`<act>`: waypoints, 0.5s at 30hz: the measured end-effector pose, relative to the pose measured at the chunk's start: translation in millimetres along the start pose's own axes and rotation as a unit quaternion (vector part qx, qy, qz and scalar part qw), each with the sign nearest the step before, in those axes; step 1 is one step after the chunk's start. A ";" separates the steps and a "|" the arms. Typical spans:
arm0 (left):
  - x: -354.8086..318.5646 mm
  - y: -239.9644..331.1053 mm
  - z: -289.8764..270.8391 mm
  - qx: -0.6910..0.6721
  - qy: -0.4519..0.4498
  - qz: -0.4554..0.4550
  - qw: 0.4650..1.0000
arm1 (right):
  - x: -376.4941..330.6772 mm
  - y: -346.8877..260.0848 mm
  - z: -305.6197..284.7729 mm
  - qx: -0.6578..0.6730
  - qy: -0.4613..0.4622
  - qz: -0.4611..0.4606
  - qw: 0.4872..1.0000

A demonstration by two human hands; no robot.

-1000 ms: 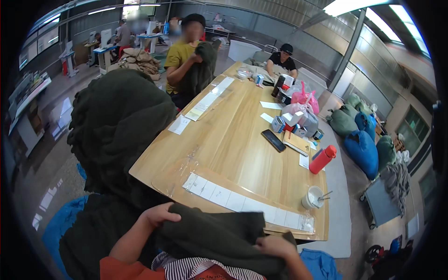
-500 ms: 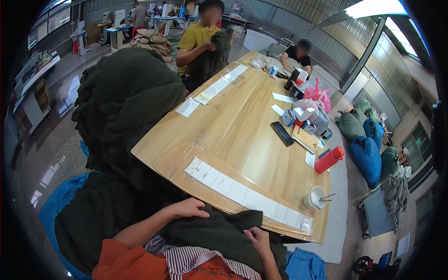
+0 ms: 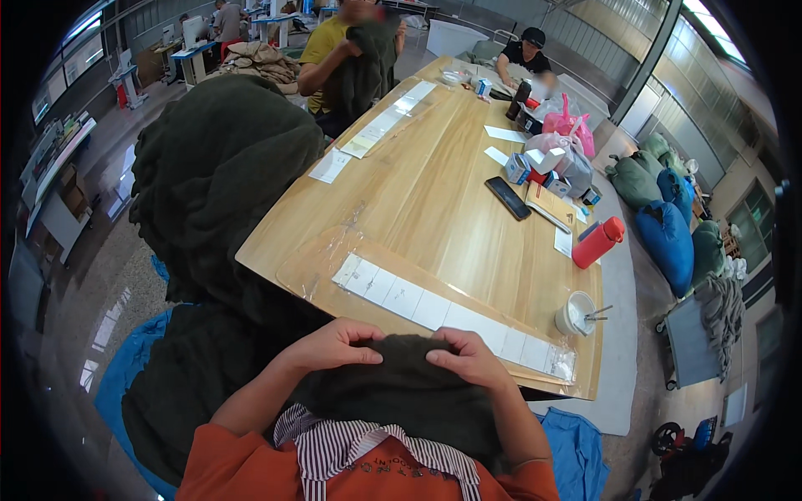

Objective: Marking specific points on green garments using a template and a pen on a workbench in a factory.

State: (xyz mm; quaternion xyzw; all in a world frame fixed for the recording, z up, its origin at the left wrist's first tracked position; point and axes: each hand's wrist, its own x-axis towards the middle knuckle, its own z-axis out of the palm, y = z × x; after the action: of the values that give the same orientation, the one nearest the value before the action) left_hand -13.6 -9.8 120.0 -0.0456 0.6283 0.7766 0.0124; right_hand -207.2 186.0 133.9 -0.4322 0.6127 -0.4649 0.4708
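Note:
A dark green knitted cloth (image 3: 401, 388) spreads over my lap, its upper edge raised against the near edge of the table. At the left end of that edge, my left hand (image 3: 338, 344) pinches the fabric between thumb and fingers. My right hand (image 3: 469, 357) grips the same edge a short way to the right, thumb on the near side. Between the two hands the edge runs slightly bunched. The cloth's exact garment shape cannot be made out. Just beyond my hands, a strip of white paper cards (image 3: 430, 309) lies under clear film on the wooden table (image 3: 393, 217).
A large heap of dark green cloth (image 3: 221, 175) rises at the left. On the table's right side are a white cup (image 3: 575, 314), a red bottle (image 3: 598, 242), a phone (image 3: 508, 199) and several small boxes. A co-worker in yellow (image 3: 322, 50) handles similar cloth across the table.
My right hand has moved up and left, now gripping the cloth's edge near my left hand. The cloth's edge is lifted higher between them. My view has shifted slightly.

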 end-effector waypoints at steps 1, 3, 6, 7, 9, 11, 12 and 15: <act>0.4 2.1 2.1 0.044 0.040 -0.046 0.997 | -0.9 -2.5 2.4 -0.020 0.053 0.049 0.997; 7.8 2.6 14.6 0.116 0.041 0.011 0.992 | -1.9 -4.3 7.3 -0.045 0.049 -0.027 0.997; 19.2 5.4 30.0 0.026 0.072 0.048 0.996 | -10.1 -1.4 3.0 -0.080 0.016 -0.024 0.996; 20.1 8.1 29.3 -0.036 0.078 0.051 0.995 | -19.1 -0.4 -3.3 -0.042 -0.005 -0.006 0.999; 13.5 17.1 11.5 -0.121 0.144 0.033 0.982 | -46.3 1.3 -23.3 -0.050 -0.060 0.032 0.996; 2.2 27.1 -21.5 -0.119 0.194 0.047 0.973 | -85.9 -1.4 -56.9 -0.128 -0.110 0.073 0.983; -0.9 29.5 -37.3 -0.127 0.202 0.066 0.969 | -110.3 -5.3 -75.3 -0.179 -0.119 0.090 0.972; 4.4 24.7 -62.2 -0.119 0.211 0.079 0.967 | -171.8 -15.0 -107.8 -0.101 -0.017 -0.094 0.990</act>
State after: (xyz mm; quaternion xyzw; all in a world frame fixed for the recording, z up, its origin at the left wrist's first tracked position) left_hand -16.4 -75.9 130.8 -0.1596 0.5211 0.8171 -0.1877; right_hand -279.9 366.8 192.0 -0.5411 0.6049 -0.4355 0.3894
